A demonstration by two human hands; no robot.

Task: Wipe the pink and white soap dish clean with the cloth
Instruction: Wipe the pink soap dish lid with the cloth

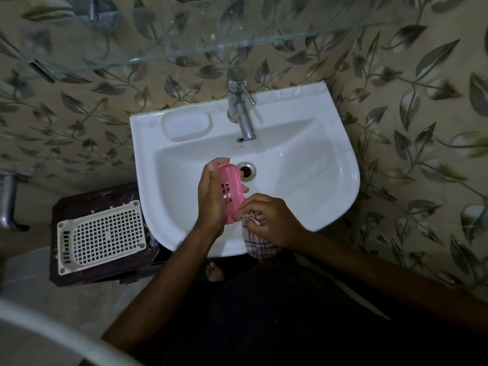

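Over the white sink basin [303, 186], my left hand [211, 196] grips the pink part of the soap dish [231, 190], held on edge with its slotted underside facing right. My right hand [272, 220] pinches a white cloth with dark checks [257, 247] against the dish's lower end; most of the cloth hangs down over the basin's front rim. The white grid part of the soap dish [101, 236] lies on a dark stool [87, 196] to the left of the sink, apart from both hands.
A metal tap [241, 107] stands at the back of the sink above the drain [247, 170]. A moulded soap recess [186, 125] is at the sink's back left. A glass shelf [211, 46] juts from the leaf-patterned wall. A white curved rim [52, 334] crosses the bottom left.
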